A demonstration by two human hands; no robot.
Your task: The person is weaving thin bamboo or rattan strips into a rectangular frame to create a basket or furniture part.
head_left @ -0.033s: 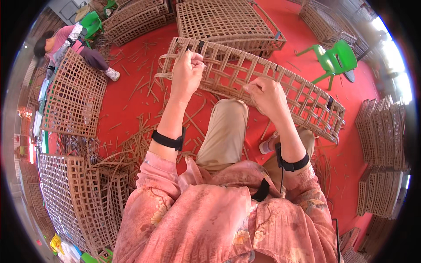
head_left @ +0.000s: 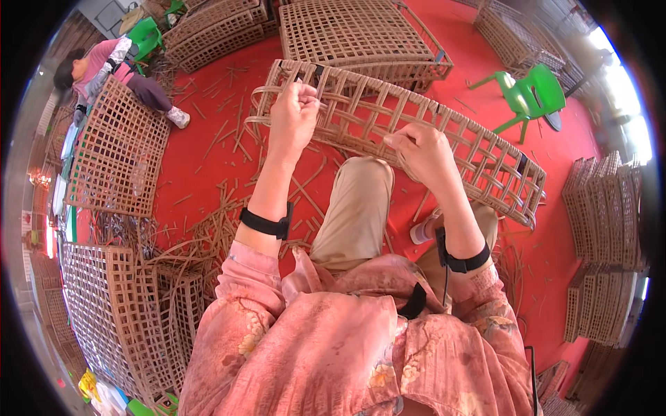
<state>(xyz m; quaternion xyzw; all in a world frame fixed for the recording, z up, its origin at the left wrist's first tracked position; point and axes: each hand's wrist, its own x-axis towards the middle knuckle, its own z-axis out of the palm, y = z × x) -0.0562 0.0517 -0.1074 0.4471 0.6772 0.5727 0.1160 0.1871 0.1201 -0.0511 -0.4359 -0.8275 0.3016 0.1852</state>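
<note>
Curling both hands over one long woven piece [head_left: 388, 114], I am working just beyond my knees, where it is lying slantwise, its right end dipping toward me. My left hand [head_left: 297, 119] is bending its fingers inward over the piece's left part; I cannot tell whether they are clamping a strip. My right hand [head_left: 420, 149] is bunching thumb and fingers together by the lower edge, and what they are pinching I cannot tell either. Two black wristbands [head_left: 265, 223] are circling my forearms. The piece is showing an open tan lattice, nearly square gaps, a thick bound rim and at least two dark patches along its upper side; flat strips are looping out at its left end. One co-worker [head_left: 111, 66] is sitting at the far left behind one gridded panel [head_left: 119, 152]. One smooth green chair [head_left: 534, 93] is standing at the right. Thin, straight and curling strip scraps [head_left: 215, 225] are littering the red floor [head_left: 544, 208].
</note>
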